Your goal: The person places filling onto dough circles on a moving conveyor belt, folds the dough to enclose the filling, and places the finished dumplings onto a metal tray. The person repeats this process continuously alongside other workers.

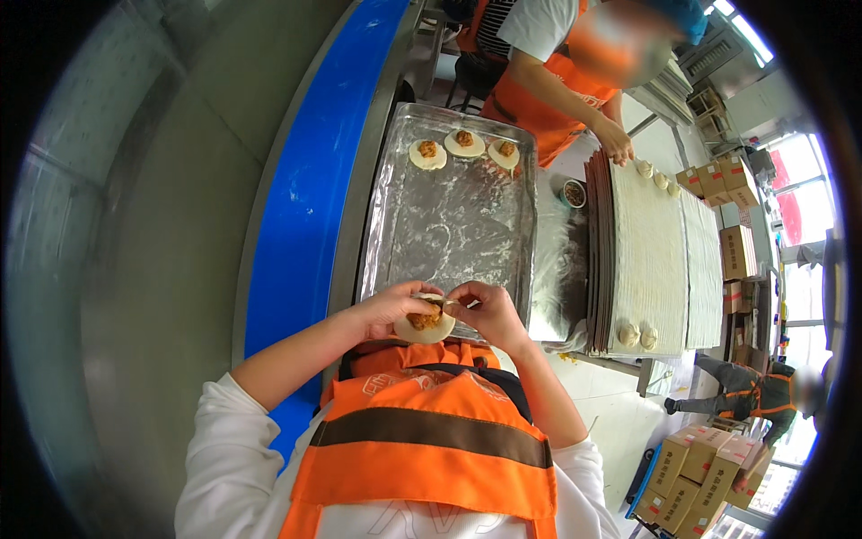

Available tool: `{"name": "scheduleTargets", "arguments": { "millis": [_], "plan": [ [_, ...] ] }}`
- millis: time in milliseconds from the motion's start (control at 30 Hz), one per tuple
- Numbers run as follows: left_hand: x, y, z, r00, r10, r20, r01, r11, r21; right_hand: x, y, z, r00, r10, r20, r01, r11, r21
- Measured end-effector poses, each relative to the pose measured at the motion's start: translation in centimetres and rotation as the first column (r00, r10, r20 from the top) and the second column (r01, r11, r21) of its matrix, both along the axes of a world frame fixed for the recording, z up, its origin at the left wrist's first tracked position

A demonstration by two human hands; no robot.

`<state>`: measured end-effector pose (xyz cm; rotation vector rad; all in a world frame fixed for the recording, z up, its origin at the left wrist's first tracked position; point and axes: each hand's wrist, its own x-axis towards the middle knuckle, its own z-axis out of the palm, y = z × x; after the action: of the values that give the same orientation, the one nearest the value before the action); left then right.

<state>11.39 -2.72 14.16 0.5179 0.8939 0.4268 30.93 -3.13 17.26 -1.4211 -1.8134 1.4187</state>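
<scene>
Close in front of my apron, a round dough wrapper (424,334) with brown-orange filling (426,317) on it rests between my hands. My left hand (391,307) supports it from the left, its thumb reaching over the filling. With fingertips pinched together, my right hand (486,311) grips the wrapper's far right edge. Both hands are over the near end of a floured metal tray (440,216). At the tray's far end lie three flat wrappers, each topped with filling: a left one (427,162), a middle one (464,145) and a right one (504,154).
A blue conveyor belt (314,180) runs along the left. Right of the tray stand a small bowl (573,193) and stacked boards (651,260) carrying several shaped buns (629,335). A co-worker's hand (615,142) is at the boards' far end. Cartons (691,476) sit lower right, near another person.
</scene>
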Motion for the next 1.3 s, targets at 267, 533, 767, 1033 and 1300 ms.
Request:
{"name": "scheduleTargets", "arguments": {
  "millis": [267, 533, 767, 1033, 1300],
  "plan": [
    [-0.7, -0.3, -0.5, 0.978, -0.191, -0.085, 0.204, 0.958, 0.201, -1.2, -0.7, 1.4, 0.989, 0.102, 0.11, -0.133, 0.937, 0.324],
    [-0.3, 0.6, -0.6, 0.825, -0.403, -0.395, 0.549, 0.736, 0.396, -1.4, -0.9, 1.4, 0.969, 0.18, 0.169, -0.228, 0.916, 0.33],
    [-0.7, 0.9, 0.8, 0.99, -0.139, -0.024, 0.138, 0.989, -0.045, -0.2, -0.7, 0.6, 0.998, 0.057, 0.035, -0.061, 0.989, 0.134],
    [-0.4, 1.3, -0.3, 0.888, -0.336, -0.313, 0.414, 0.882, 0.227, -0.8, -0.7, 0.4, 0.99, 0.056, 0.128, -0.079, 0.98, 0.185],
    [0.2, 2.5, 0.4, 0.62, -0.525, -0.583, 0.764, 0.575, 0.295, -1.4, -0.5, 1.2, 0.98, 0.122, 0.16, -0.164, 0.944, 0.286]
  ]
}}
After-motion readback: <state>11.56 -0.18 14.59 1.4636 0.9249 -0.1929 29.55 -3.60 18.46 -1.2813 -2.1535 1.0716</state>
